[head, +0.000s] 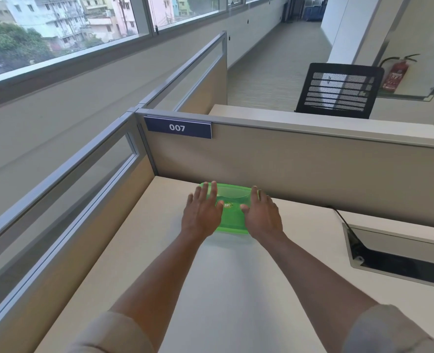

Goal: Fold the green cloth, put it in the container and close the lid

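A translucent green plastic container (232,200) with its lid on sits on the desk against the back partition. My left hand (202,212) lies flat on the lid's left side, fingers spread. On the lid's right side rests my right hand (260,215), also with fingers apart and the thumb on the lid near a small label. Neither hand grips anything. The green cloth cannot be made out; the container's inside is blurred by the green plastic.
The beige desk (231,289) is walled by a partition behind with a "007" sign (177,127) and a glazed partition on the left. An open cable tray (399,256) with a black cable lies at the right. A black mesh chair (338,91) stands beyond.
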`<move>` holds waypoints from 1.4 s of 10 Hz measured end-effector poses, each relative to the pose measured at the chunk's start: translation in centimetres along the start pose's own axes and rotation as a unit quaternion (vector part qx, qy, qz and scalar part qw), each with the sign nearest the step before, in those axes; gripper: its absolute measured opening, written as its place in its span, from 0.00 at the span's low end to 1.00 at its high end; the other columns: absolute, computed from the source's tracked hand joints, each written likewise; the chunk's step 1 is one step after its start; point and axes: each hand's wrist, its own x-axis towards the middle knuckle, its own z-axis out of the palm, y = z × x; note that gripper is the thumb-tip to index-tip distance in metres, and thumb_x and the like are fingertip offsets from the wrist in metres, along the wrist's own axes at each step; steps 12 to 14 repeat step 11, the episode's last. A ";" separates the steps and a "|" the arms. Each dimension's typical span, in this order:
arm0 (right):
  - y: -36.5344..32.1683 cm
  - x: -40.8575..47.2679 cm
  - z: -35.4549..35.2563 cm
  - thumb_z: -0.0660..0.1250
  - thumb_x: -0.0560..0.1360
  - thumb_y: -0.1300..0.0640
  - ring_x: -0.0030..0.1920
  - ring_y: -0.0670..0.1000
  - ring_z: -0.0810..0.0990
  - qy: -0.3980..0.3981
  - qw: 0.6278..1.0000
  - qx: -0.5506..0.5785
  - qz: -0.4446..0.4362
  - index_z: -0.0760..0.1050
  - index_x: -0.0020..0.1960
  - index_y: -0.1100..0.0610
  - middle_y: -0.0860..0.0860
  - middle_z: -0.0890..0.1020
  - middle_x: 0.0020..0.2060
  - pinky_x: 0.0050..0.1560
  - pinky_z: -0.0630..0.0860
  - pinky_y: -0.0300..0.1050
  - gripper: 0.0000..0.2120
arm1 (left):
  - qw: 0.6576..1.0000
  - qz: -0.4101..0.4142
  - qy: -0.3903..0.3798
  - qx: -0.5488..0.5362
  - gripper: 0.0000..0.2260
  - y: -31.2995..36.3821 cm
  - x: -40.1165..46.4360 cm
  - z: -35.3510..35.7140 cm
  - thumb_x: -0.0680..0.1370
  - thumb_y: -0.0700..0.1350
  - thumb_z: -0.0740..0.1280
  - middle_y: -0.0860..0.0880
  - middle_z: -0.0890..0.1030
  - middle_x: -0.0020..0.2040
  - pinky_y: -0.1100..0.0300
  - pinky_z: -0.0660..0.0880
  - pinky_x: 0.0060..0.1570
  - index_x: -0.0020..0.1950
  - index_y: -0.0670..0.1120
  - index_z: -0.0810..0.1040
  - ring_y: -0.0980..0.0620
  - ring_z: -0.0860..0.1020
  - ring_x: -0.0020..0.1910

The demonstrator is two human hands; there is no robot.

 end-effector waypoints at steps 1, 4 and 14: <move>-0.8 0.9 0.7 0.55 0.81 0.47 0.73 0.62 0.59 -0.043 0.998 -0.005 -0.035 0.56 0.75 0.62 0.60 0.62 0.75 0.71 0.61 0.56 0.29 | 0.999 0.017 -0.042 -0.015 0.27 0.8 0.8 0.9 0.83 0.54 0.52 0.43 0.55 0.80 0.44 0.51 0.76 0.80 0.46 0.53 0.43 0.52 0.79; -1.1 1.0 2.4 0.51 0.82 0.49 0.77 0.63 0.50 -0.029 0.998 -0.027 -0.044 0.53 0.77 0.63 0.59 0.54 0.78 0.76 0.49 0.59 0.29 | 1.000 0.014 -0.005 0.009 0.28 0.4 0.8 3.0 0.81 0.55 0.51 0.43 0.56 0.80 0.43 0.49 0.76 0.79 0.45 0.57 0.43 0.53 0.79; -1.7 0.1 0.2 0.52 0.82 0.49 0.77 0.61 0.51 0.060 0.997 0.005 -0.047 0.50 0.77 0.63 0.60 0.53 0.78 0.76 0.50 0.59 0.30 | 0.998 0.035 0.039 -0.029 0.29 2.6 0.0 0.4 0.82 0.49 0.53 0.44 0.50 0.81 0.45 0.50 0.77 0.80 0.41 0.47 0.45 0.48 0.80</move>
